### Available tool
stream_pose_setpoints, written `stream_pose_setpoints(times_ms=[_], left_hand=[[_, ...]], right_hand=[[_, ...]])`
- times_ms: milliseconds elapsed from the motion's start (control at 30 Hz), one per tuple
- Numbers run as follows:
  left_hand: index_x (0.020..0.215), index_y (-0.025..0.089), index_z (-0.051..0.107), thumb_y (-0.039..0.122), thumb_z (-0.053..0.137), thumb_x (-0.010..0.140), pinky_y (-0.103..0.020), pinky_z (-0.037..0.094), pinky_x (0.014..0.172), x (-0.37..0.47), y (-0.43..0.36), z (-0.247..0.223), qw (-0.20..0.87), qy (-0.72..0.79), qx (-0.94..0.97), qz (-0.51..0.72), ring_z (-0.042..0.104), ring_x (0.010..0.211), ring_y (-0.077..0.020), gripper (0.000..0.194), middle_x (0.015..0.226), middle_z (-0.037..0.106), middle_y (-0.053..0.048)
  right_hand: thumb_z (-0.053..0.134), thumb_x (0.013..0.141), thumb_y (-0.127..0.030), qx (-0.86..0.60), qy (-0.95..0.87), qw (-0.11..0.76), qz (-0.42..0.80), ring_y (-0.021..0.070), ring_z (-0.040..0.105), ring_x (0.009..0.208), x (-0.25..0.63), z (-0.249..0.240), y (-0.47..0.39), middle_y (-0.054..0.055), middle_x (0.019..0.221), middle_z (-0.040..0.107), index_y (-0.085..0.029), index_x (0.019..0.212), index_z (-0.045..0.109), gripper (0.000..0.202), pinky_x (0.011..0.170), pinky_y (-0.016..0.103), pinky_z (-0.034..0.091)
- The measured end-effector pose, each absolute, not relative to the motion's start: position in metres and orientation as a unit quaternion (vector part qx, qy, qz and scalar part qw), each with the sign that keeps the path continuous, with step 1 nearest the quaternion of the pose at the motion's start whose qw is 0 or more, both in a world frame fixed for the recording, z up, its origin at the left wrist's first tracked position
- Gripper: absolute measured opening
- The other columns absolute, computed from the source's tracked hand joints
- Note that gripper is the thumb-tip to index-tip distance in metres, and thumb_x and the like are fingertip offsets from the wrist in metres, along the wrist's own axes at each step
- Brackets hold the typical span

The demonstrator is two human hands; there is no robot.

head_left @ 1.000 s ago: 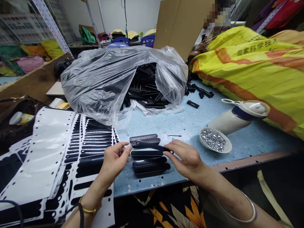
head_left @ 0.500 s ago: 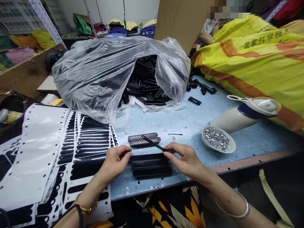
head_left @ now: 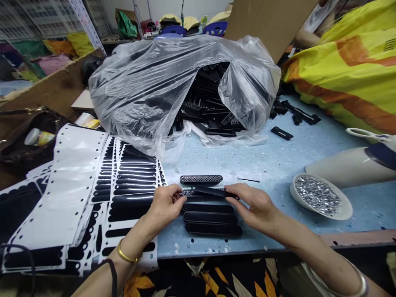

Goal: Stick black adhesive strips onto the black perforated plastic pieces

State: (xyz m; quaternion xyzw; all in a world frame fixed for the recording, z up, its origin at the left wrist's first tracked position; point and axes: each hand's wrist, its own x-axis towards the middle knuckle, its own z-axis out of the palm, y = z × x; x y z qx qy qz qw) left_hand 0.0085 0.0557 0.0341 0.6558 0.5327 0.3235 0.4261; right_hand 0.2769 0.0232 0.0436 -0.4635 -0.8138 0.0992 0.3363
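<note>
My left hand (head_left: 167, 203) pinches the left end of a black textured piece (head_left: 188, 193). At that piece's right end, my right hand (head_left: 252, 203) grips a smooth black strip (head_left: 213, 191), which lies slantwise over the piece. Just behind them rests another textured piece (head_left: 201, 179). Three smooth black pieces (head_left: 210, 217) lie stacked side by side in front of my fingers. To the left are white sheets bearing black strips (head_left: 136, 177).
A clear plastic bag (head_left: 148, 82) full of black parts stands behind. At the right are a bowl of shiny bits (head_left: 318, 196), a beige container (head_left: 340, 167) and a yellow sack (head_left: 349, 74). A person's arm shows at the back right.
The nearer textured piece has come forward from beside the other one and is now between my hands. The black strip has come down onto it. The view has shifted rightward across the picture.
</note>
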Motion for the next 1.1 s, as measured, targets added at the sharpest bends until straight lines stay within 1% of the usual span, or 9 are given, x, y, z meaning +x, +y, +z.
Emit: stream_pose_setpoints(times_ms=[67,133,200,433,600,767,933,1100], left_hand=[[0.076,0.017,0.073,0.021,0.067,0.07,-0.024,0.045,0.054,0.007,0.054,0.035,0.435,0.533,0.647,0.328,0.056,0.052,-0.0133,0.009,0.057,0.063,0.0],[0.086,0.017,0.076,0.02,0.067,0.07,-0.025,0.046,0.055,0.006,0.054,0.035,0.442,0.531,0.64,0.336,0.057,0.052,-0.0135,0.018,0.059,0.064,0.0],[0.091,0.016,0.077,0.019,0.066,0.071,-0.025,0.046,0.055,0.006,0.054,0.035,0.447,0.527,0.638,0.339,0.058,0.053,-0.0137,0.023,0.059,0.064,0.0],[0.083,0.017,0.076,0.017,0.062,0.074,-0.024,0.046,0.056,0.007,0.055,0.039,0.466,0.516,0.64,0.327,0.06,0.055,-0.0139,0.016,0.06,0.066,0.0],[0.084,0.016,0.075,0.017,0.061,0.075,-0.026,0.049,0.059,0.006,0.056,0.041,0.483,0.517,0.633,0.315,0.064,0.059,-0.0159,0.016,0.063,0.068,-0.002],[0.087,0.016,0.076,0.016,0.064,0.074,-0.027,0.052,0.061,0.006,0.056,0.042,0.483,0.526,0.626,0.314,0.066,0.063,-0.0171,0.017,0.067,0.07,-0.003],[0.087,0.017,0.076,0.016,0.065,0.075,-0.026,0.052,0.061,0.005,0.056,0.043,0.479,0.523,0.631,0.315,0.067,0.064,-0.0171,0.017,0.068,0.071,-0.003],[0.089,0.015,0.076,0.017,0.065,0.076,-0.026,0.053,0.062,0.005,0.055,0.041,0.472,0.519,0.64,0.314,0.067,0.066,-0.0171,0.017,0.07,0.071,-0.004]], right_hand=[[0.056,0.091,-0.018,-0.444,-0.827,0.333,0.092,0.0226,0.073,0.079,0.279,0.047,0.021,0.008,0.09,0.076,-0.021,0.105,0.07,0.02,0.07,0.035,0.062],[0.058,0.091,-0.017,-0.429,-0.838,0.328,0.082,0.0229,0.073,0.078,0.28,0.048,0.022,0.009,0.09,0.076,-0.021,0.106,0.07,0.02,0.069,0.035,0.062],[0.059,0.091,-0.018,-0.423,-0.842,0.323,0.085,0.0232,0.073,0.078,0.28,0.049,0.025,0.009,0.091,0.077,-0.021,0.106,0.07,0.02,0.069,0.035,0.062],[0.056,0.092,-0.021,-0.415,-0.851,0.299,0.12,0.0234,0.072,0.081,0.273,0.051,0.036,0.01,0.092,0.076,-0.021,0.104,0.07,0.018,0.071,0.036,0.061],[0.051,0.095,-0.021,-0.406,-0.87,0.258,0.107,0.0218,0.07,0.075,0.269,0.056,0.04,0.009,0.085,0.074,-0.021,0.095,0.069,0.018,0.065,0.033,0.059],[0.05,0.096,-0.022,-0.403,-0.872,0.253,0.113,0.0219,0.068,0.071,0.268,0.056,0.042,0.008,0.081,0.073,-0.021,0.094,0.07,0.02,0.063,0.033,0.057],[0.054,0.094,-0.025,-0.425,-0.856,0.251,0.157,0.0216,0.067,0.07,0.267,0.053,0.042,0.007,0.078,0.071,-0.024,0.088,0.07,0.018,0.065,0.034,0.056],[0.059,0.093,-0.027,-0.436,-0.844,0.26,0.176,0.0211,0.067,0.072,0.266,0.05,0.042,0.007,0.078,0.07,-0.023,0.084,0.07,0.015,0.068,0.033,0.055]])
